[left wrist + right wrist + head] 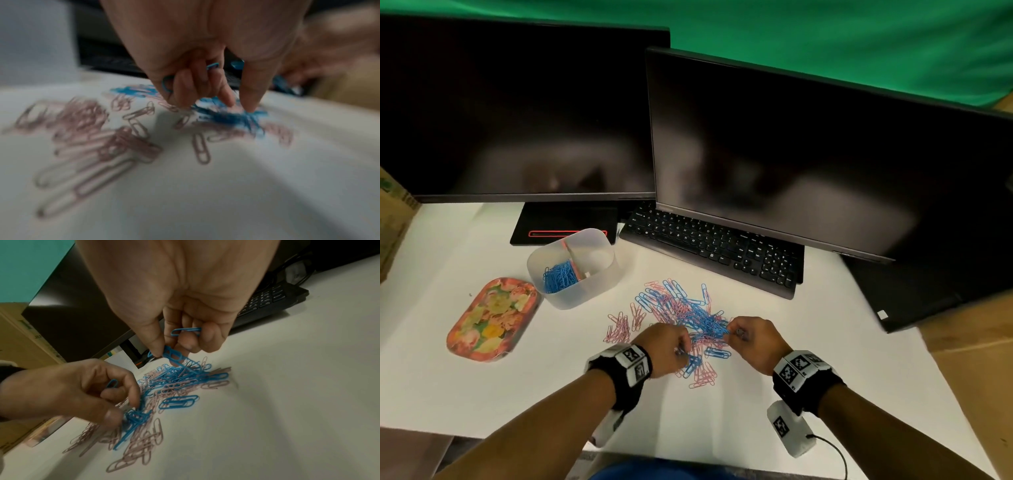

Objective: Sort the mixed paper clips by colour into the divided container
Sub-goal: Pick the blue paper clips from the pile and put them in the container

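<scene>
A mixed pile of blue and pink paper clips (681,313) lies on the white table in front of the keyboard. My left hand (671,346) is at the pile's near left; its curled fingers hold blue clips (167,82) while thumb and forefinger pinch at a blue clump (230,116). My right hand (746,337) is at the pile's right edge and pinches blue clips (174,354), with another blue clip (186,331) tucked in its curled fingers. The translucent divided container (599,277) stands to the far left of the pile, with blue clips (560,275) in its left compartment.
A floral tin tray (491,320) lies left of the container. A black keyboard (717,246) and two dark monitors (791,150) stand behind the pile. A cardboard box (393,219) is at the far left edge. Bare white table lies near me.
</scene>
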`<action>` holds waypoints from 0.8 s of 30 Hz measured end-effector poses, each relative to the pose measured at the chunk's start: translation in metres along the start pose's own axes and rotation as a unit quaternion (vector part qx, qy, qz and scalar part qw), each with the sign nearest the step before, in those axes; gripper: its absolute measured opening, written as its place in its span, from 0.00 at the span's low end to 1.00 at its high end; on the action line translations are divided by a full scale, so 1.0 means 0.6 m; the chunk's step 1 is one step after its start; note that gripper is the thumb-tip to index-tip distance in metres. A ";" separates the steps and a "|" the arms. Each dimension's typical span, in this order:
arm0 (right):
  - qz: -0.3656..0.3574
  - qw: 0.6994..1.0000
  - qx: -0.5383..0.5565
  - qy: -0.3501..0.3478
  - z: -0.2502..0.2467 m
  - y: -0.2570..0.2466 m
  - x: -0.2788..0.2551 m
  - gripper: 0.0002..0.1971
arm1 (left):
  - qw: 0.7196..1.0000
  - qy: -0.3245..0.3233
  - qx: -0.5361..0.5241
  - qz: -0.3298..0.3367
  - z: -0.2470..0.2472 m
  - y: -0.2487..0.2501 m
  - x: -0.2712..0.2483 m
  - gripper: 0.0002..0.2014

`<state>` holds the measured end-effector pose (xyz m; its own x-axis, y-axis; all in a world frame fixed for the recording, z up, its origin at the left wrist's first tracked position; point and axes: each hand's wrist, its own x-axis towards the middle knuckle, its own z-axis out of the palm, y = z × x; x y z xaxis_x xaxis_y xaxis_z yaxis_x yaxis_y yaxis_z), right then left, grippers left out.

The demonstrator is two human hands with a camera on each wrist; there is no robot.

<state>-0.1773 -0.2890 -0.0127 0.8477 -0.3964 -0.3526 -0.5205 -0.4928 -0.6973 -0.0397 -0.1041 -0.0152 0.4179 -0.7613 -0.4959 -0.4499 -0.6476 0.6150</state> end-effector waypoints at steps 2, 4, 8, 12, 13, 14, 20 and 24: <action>0.000 1.000 0.000 0.000 -0.001 -0.001 -0.001 0.04 | 0.994 -0.008 0.104 0.023 0.010 0.000 0.004 0.09; -0.002 1.000 0.004 0.003 -0.001 -0.004 -0.002 0.02 | 0.989 0.007 0.145 0.032 0.013 0.001 0.011 0.08; -0.007 1.000 0.003 0.012 -0.005 -0.011 -0.004 0.04 | 0.991 0.023 0.127 0.034 0.013 0.002 0.017 0.06; -0.011 1.000 0.017 0.014 -0.014 -0.020 -0.003 0.03 | 0.997 0.071 0.023 0.024 -0.001 -0.001 0.016 0.04; -0.012 1.000 0.020 0.015 -0.016 -0.022 -0.001 0.04 | 0.997 0.079 -0.024 0.013 -0.006 -0.003 0.016 0.08; -0.015 1.000 0.023 0.016 -0.019 -0.027 0.000 0.06 | 0.994 0.087 -0.072 -0.004 -0.012 -0.004 0.014 0.10; -0.032 0.997 0.074 0.005 -0.017 -0.074 0.036 0.07 | 0.948 0.129 -0.288 -0.036 -0.064 -0.008 -0.016 0.05; -0.064 0.992 0.099 -0.043 0.000 -0.149 0.068 0.07 | 0.888 0.175 -0.419 -0.071 -0.108 -0.022 -0.050 0.06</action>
<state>-0.0964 -0.2608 0.0352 0.9156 -0.2688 -0.2989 -0.3846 -0.3693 -0.8460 0.0051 -0.0705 0.0315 0.7093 -0.5215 -0.4743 0.3118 -0.3713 0.8746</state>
